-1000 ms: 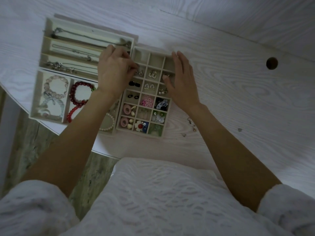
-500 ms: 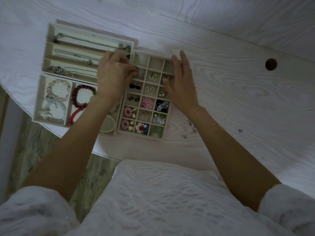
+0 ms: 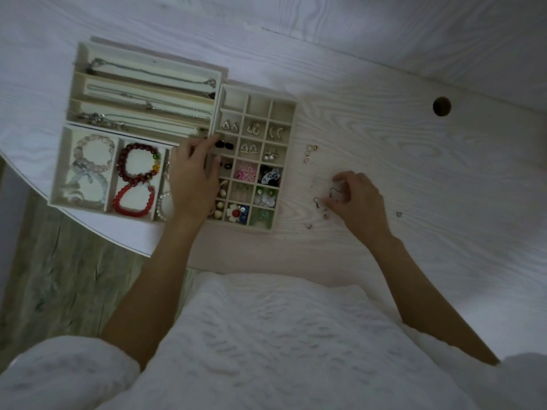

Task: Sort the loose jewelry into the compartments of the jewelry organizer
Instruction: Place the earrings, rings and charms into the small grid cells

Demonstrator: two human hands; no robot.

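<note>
Fingers of right hand (image 3: 359, 199) are curled down over a pair of hook earrings (image 3: 325, 199) lying loose on the surface (image 3: 414, 161), tips at the wires; looks like a pinch forming, but can't tell if anything is actually gripped yet. Left hand (image 3: 192, 176) rests on the left edge of the grid tray (image 3: 283, 170), fingers loosely bent over the divider wall near the black studs (image 3: 223, 145), holding nothing that shows, prob. just steadying the tray.

Step in hand, as I read it: picking up the next loose piece. Most cells are filled already; the top row of 3 cells looks empty. Also loose: small gold rings (image 3: 310, 153) just beside the tray's right wall, plus a few tiny bits nearer the person, too small to ID. Necklace tray (image 3: 142, 93) and bracelet tray (image 3: 88, 170) sit to the left, stocked.

Next move calls for a fine fingertip pinch on thin wire, lift, then carry left over the tray wall into a free cell w/o snagging hooks on dividers.

Room: open surface to the right and far side. Bracelet tray overhangs the curved surface edge at near left, so avoid shoving trays that way. Cable hole (image 3: 442, 106) is well apart from the work.
</note>
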